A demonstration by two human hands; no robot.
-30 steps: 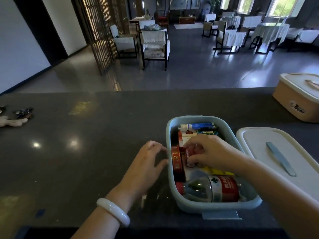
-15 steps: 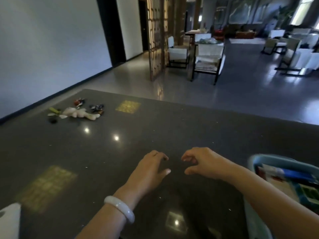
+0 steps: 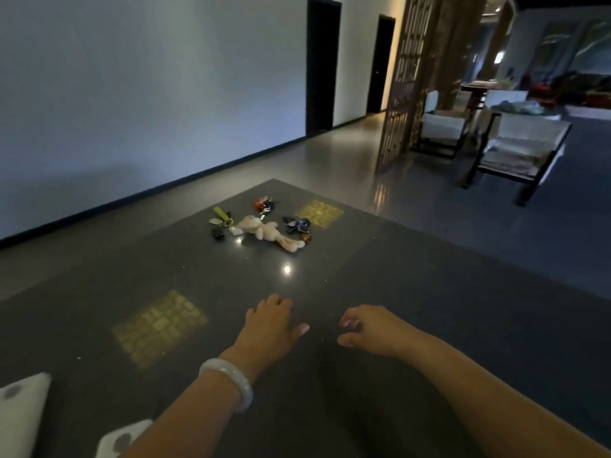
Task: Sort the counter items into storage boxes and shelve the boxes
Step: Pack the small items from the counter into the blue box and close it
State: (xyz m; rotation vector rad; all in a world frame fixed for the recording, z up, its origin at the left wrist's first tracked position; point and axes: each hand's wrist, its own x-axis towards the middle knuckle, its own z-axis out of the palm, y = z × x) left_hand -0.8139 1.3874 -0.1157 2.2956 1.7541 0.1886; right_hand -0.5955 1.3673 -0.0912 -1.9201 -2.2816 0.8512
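Observation:
On the dark counter point(image 3: 413, 292), near its far corner, lies a small cluster of items: a cream plush rabbit point(image 3: 267, 233), a yellow-green keychain point(image 3: 221, 218), a small black fob point(image 3: 218, 233), red and black keys point(image 3: 263, 204) and a dark blue keychain point(image 3: 297, 225). My left hand point(image 3: 272, 322), with a pale bangle on the wrist, hovers over the counter with relaxed fingers and holds nothing. My right hand point(image 3: 370, 327) floats beside it, fingers loosely curled, empty. Both hands are well short of the cluster. No storage box is in sight.
Two white rounded corners point(image 3: 23, 408) of some objects show at the lower left edge. Beyond the counter are a grey floor, a wooden lattice screen point(image 3: 406, 84) and dark-framed chairs with white cushions point(image 3: 515, 150) at the right.
My view has swung left, away from the blue box of goods, which has left the frame. My right hand came out of the box empty. The cluster of keychains now lies ahead.

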